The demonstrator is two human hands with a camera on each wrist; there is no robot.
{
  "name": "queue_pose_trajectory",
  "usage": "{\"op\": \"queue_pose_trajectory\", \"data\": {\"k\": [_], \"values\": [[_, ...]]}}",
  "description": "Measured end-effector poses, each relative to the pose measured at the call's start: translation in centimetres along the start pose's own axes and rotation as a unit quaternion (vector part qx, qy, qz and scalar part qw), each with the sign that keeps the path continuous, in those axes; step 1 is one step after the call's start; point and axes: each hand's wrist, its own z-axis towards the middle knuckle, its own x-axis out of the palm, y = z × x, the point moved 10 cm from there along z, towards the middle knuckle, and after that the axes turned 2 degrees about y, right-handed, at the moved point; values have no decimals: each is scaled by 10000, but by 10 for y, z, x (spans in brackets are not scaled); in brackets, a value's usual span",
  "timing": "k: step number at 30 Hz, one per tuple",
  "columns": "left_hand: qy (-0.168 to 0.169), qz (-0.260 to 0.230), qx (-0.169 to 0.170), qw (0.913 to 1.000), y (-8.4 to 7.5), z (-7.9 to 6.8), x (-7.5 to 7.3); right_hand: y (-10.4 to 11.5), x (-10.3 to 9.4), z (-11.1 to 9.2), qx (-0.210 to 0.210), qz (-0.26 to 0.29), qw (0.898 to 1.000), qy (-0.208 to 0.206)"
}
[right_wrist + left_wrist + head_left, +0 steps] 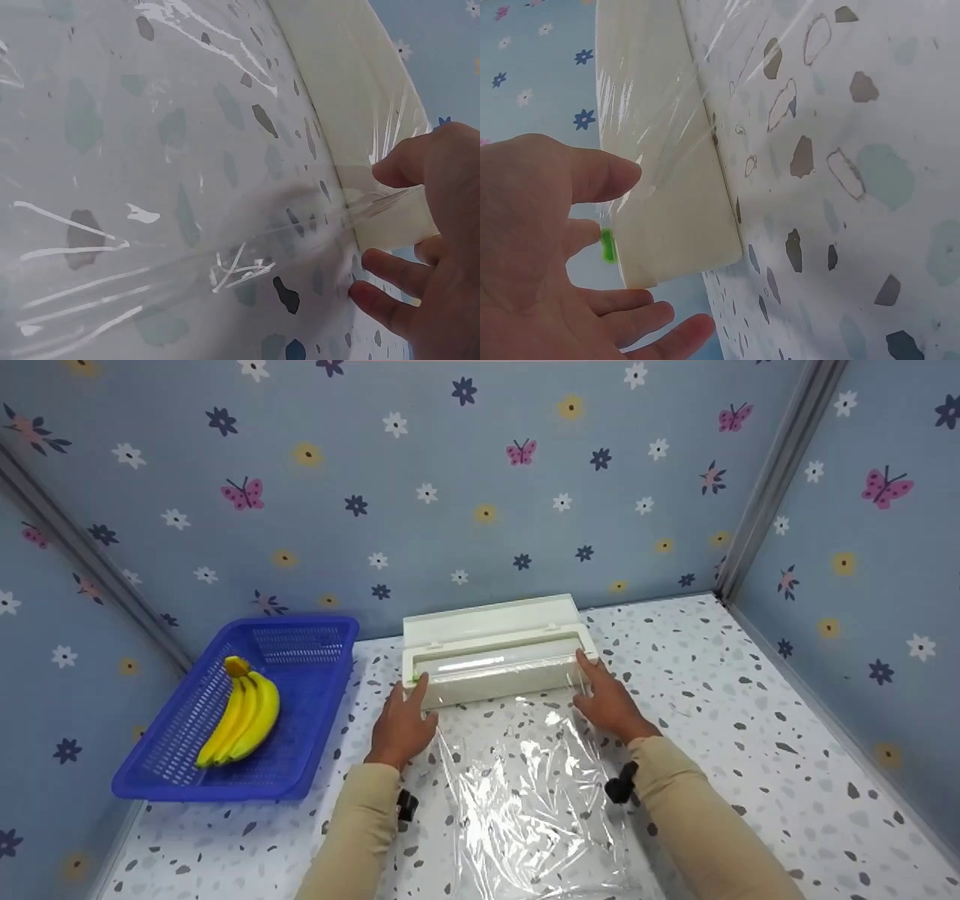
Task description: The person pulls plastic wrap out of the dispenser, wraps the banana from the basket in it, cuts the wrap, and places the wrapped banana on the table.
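Observation:
A cream cling film dispenser (495, 690) stands against the back wall with its lid (487, 615) tipped back. Inside lies a roll of film (517, 652). From it a clear sheet of cling film (525, 802) runs over the front edge and down the table, wrinkled and shiny. At the dispenser's left end is my left hand (401, 727), its index finger by a green slider (609, 246) and the other fingers spread. My right hand (611, 701) touches the right end, fingers loosely extended. Its thumb rests over film on the front face in the right wrist view.
To the left sits a blue plastic basket (315, 735) with a bunch of bananas (244, 716) in it. Patterned wall panels (480, 472) enclose the speckled table (750, 735) at the back and both sides.

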Motion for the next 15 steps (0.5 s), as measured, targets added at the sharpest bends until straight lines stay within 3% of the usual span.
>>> {"op": "queue_pose_trajectory", "data": {"k": [9, 15], "values": [[97, -56, -116, 9999, 5, 10, 5, -2, 5, 6, 83, -163, 9998, 1], [243, -136, -323, 9991, 4, 15, 7, -1, 5, 8, 48, -182, 9996, -229]]}}
